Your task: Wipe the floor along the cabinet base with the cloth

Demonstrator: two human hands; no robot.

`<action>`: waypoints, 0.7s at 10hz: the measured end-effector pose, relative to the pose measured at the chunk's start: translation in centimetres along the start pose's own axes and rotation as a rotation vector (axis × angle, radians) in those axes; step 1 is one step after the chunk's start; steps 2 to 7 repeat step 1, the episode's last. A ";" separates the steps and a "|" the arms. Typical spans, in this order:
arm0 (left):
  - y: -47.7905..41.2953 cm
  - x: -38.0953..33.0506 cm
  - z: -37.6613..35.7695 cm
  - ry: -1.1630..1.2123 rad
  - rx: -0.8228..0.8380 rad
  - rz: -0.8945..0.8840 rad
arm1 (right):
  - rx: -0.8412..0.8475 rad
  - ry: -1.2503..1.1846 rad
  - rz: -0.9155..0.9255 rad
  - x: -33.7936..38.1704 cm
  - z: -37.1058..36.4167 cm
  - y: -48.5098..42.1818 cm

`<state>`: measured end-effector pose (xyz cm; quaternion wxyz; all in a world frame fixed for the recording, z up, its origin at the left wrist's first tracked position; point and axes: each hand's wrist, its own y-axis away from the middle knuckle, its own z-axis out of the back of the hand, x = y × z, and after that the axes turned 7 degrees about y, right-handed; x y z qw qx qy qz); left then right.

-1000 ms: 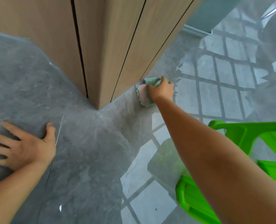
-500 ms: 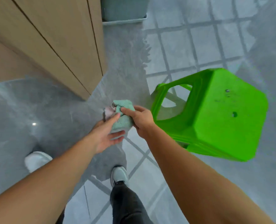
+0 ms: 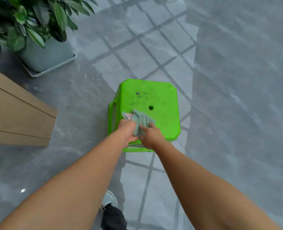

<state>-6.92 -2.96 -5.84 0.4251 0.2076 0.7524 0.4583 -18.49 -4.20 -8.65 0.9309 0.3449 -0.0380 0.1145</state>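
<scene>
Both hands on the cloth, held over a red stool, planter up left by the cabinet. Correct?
Not quite: the stool is green, not red. The head view shows the left hand and right hand both on the cloth over it, planter upper left by the cabinet.

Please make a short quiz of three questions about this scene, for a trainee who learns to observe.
1. True or false: both hands hold the cloth.
2. What is directly below the cloth: A) planter, B) green stool, C) cabinet?
3. On which side of the picture is the wooden cabinet?

Key
1. True: left hand and right hand both grip it.
2. B.
3. Left, in front of the potted plant.
</scene>
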 end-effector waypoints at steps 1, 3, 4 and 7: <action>2.2 -0.6 3.3 -0.290 -0.095 -0.002 | -0.051 -0.066 -0.014 1.7 1.2 1.8; 2.2 -0.6 3.3 -0.290 -0.095 -0.002 | -0.051 -0.066 -0.014 1.7 1.2 1.8; 2.2 -0.6 3.3 -0.290 -0.095 -0.002 | -0.051 -0.066 -0.014 1.7 1.2 1.8; 2.2 -0.6 3.3 -0.290 -0.095 -0.002 | -0.051 -0.066 -0.014 1.7 1.2 1.8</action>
